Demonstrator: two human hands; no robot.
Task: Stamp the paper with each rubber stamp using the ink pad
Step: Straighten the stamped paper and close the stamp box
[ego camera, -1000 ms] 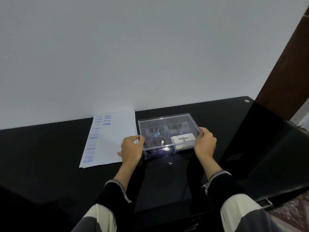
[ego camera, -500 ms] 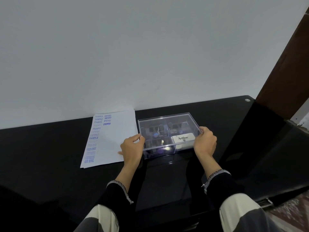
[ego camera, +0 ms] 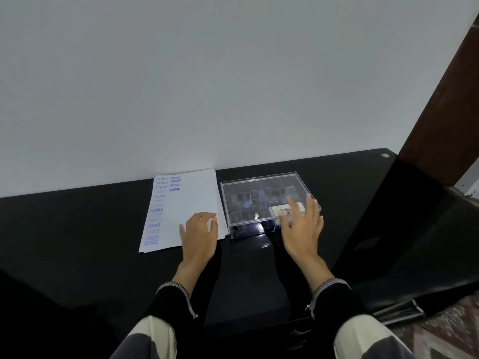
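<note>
A clear plastic box (ego camera: 261, 185) with its lid closed stands on the black table (ego camera: 77, 229). Several dark rubber stamps (ego camera: 255, 196) and a white Artline ink pad (ego camera: 281, 209) show through the lid. To its left lies the white paper (ego camera: 194, 200), with blue stamp prints down its left side. My left hand (ego camera: 199, 234) hovers over the paper's near right corner, fingers loosely curled and holding nothing. My right hand (ego camera: 302, 229) is at the box's near right corner, fingers spread and blurred; the fingertips overlap the lid above the ink pad.
A white wall (ego camera: 233, 86) runs right behind the paper and box. A dark brown wooden post (ego camera: 445, 112) rises at the right. The table's right end drops to a lower black surface (ego camera: 427, 242). A small metal fitting (ego camera: 385, 155) sits at the table's far right corner.
Both hands have let go of the box's sides. The left hand drew back left over the paper; the right hand opened and moved in over the lid's near right corner.
</note>
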